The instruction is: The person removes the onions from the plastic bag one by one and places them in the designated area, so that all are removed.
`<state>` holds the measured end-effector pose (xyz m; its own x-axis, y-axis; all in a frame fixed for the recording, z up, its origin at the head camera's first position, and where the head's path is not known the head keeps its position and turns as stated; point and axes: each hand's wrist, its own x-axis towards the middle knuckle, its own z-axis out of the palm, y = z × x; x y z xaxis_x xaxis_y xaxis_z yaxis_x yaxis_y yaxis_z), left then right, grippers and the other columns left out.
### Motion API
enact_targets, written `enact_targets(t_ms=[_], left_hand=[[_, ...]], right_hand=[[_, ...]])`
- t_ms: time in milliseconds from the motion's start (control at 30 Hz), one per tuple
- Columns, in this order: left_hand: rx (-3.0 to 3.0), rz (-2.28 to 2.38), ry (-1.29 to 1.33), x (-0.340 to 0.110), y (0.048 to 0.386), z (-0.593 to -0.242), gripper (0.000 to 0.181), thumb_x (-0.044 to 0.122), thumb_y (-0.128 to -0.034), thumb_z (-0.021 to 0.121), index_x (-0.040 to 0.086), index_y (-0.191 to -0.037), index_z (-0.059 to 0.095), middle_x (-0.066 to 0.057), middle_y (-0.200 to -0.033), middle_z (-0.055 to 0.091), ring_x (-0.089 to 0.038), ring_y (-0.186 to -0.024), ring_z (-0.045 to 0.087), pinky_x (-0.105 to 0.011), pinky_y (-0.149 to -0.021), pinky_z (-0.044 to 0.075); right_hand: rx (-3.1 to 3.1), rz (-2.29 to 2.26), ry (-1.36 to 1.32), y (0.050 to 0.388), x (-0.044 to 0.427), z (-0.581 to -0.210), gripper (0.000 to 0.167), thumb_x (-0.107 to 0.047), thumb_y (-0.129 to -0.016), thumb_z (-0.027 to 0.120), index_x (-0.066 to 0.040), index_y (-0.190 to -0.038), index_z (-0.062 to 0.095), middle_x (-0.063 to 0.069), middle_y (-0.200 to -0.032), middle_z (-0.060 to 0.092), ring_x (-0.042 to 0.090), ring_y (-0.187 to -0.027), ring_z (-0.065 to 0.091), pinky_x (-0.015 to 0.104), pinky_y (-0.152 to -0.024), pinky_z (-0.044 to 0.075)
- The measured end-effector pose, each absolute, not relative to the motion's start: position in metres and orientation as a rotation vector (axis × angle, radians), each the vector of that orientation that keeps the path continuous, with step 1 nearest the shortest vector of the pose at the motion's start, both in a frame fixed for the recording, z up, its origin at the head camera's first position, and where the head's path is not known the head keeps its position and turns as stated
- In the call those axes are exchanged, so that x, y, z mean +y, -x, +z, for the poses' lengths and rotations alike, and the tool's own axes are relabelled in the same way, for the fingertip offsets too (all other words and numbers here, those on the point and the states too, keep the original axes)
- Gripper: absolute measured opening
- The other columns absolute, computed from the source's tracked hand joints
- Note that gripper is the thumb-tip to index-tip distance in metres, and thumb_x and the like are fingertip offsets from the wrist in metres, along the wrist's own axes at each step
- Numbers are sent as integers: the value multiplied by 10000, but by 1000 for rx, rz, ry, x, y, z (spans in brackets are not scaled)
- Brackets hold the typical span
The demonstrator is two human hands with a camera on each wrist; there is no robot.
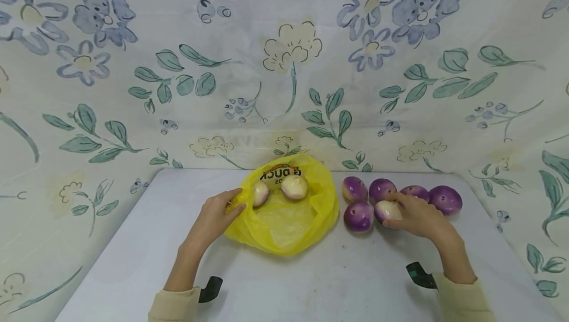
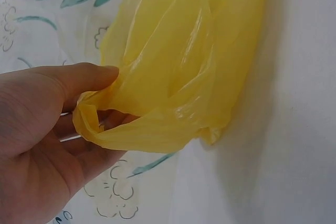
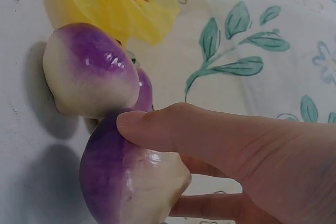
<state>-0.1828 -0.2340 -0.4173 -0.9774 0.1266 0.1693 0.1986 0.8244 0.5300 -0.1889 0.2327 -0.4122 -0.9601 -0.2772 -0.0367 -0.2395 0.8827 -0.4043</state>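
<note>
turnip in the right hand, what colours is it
Purple and creamy white; the turnip shows best in the right wrist view.

The bare left hand (image 1: 220, 211) reaches forward from a beige fabric sleeve (image 1: 173, 304), its bare forearm (image 1: 188, 258) slanting up and inward; the outstretched thumb (image 2: 89, 78) opposes bent fingers (image 2: 97, 158) in a light pinch. The bare right hand (image 1: 420, 216), on an arm (image 1: 455, 258) also angled inward from a matching sleeve (image 1: 464, 297), grips between its extended thumb (image 3: 163, 129) and the fingers (image 3: 210, 205) opposite.
</note>
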Motion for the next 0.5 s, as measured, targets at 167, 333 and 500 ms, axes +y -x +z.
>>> enact_targets(t_ms=[167, 333, 500], left_hand=[[-2891, -850, 252, -234, 183, -416, 480, 181, -927, 673, -5, -1354, 555, -234, -1340, 599, -379, -1218, 592, -509, -1002, 513], [-2893, -845, 252, -233, 183, -416, 485, 195, -929, 672, -2, -1356, 554, -229, -1339, 602, -374, -1216, 595, -506, -999, 517], [-2896, -846, 242, -233, 182, -416, 485, 192, -929, 672, 2, -1358, 553, -223, -1338, 604, -366, -1210, 600, -500, -997, 520]], right_hand=[[2932, -632, 397, 189, 232, -412, 687, -426, -784, 790, -79, -1333, 567, 209, -1233, 650, 326, -1005, 632, 614, -823, 507], [2920, -624, 395, 189, 231, -412, 684, -393, -787, 794, -58, -1335, 560, 197, -1207, 659, 298, -973, 625, 586, -817, 514], [2909, -607, 400, 190, 231, -414, 696, -362, -782, 804, -28, -1338, 548, 186, -1173, 669, 268, -929, 614, 534, -796, 530]])
